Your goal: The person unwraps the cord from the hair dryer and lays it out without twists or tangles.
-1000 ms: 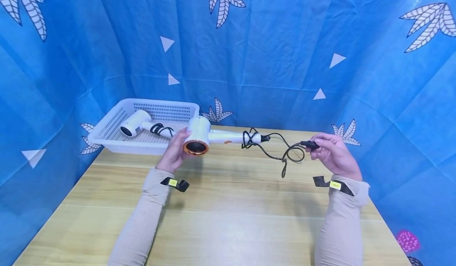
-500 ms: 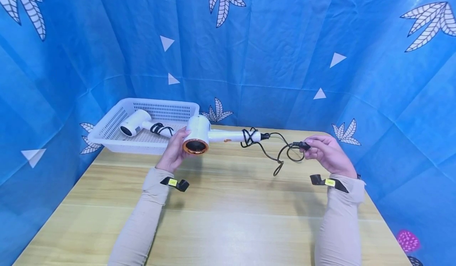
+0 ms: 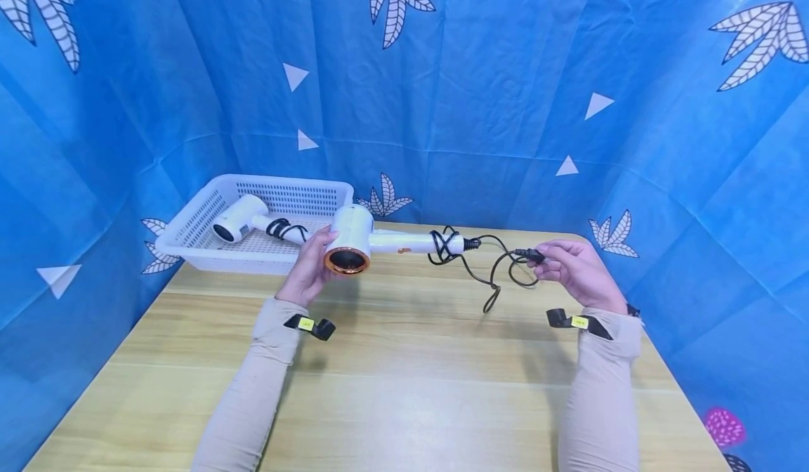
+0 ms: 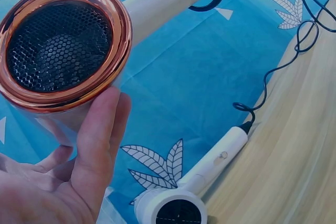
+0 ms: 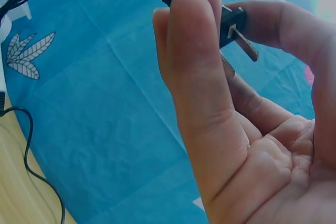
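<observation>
Hair dryer (image 3: pixel 352 227), white with copper-coloured rim: held above the tabletop (image 3: pixel 404 388), beside the basket (image 3: pixel 234 262); barrel gripped by the left hand (image 3: pixel 310 265). Plug (image 3: pixel 529 255), black: pinched by the right hand (image 3: pixel 578 272), prongs (image 5: pixel 245 44) bare. Cord (image 3: pixel 496 287): partly wound round the handle (image 3: pixel 413 244), remainder slack and looped. Judged risks: a knot could be formed if the loose loops are drawn tight; the smooth barrel could be dislodged by a hard tug.
</observation>
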The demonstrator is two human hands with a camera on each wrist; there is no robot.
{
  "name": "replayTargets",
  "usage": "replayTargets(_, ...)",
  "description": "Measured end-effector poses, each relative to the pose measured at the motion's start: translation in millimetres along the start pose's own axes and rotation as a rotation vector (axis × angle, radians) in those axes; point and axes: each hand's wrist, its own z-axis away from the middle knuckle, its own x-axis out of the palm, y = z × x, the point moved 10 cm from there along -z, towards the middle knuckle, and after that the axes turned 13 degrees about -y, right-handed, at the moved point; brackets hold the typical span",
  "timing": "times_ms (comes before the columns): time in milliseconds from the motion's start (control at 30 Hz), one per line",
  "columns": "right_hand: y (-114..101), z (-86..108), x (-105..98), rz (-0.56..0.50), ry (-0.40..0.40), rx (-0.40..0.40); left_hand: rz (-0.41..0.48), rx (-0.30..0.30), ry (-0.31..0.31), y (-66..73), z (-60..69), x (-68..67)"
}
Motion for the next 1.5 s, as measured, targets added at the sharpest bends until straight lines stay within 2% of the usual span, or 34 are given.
replayTargets(333,7.3,-5.5,-3.4,0.007,0.079,0.02,-0.029,-0.021,-0.008,-4.1,-1.4,0.8)
replayTargets(600,6.0,-6.4,-11.9,0.032,0.19,-0.013,-0.05,-0.031,-0.014,-3.3,-1.1,3.2)
replayTargets(733,6.6,-8.2,-13.5,0.008,0.233,-0.032,-0.074,-0.037,-0.015,-3.5,-0.8,4.7)
replayTargets(1133,3.4,-14.5,-14.5,-0.092,0.354,-0.163,-0.097,-0.057,-0.089,-9.8,-2.2,11.9)
replayTargets(1400,-13.1,-14.8,-3.0,-0.153,0.354,-0.298,-0.113,-0.062,-0.09,-11.4,-3.5,12.9)
replayTargets(1500,-20.2,-13.6,3.8,-0.199,0.326,-0.347,-0.115,-0.07,-0.088,-11.8,-3.2,13.0)
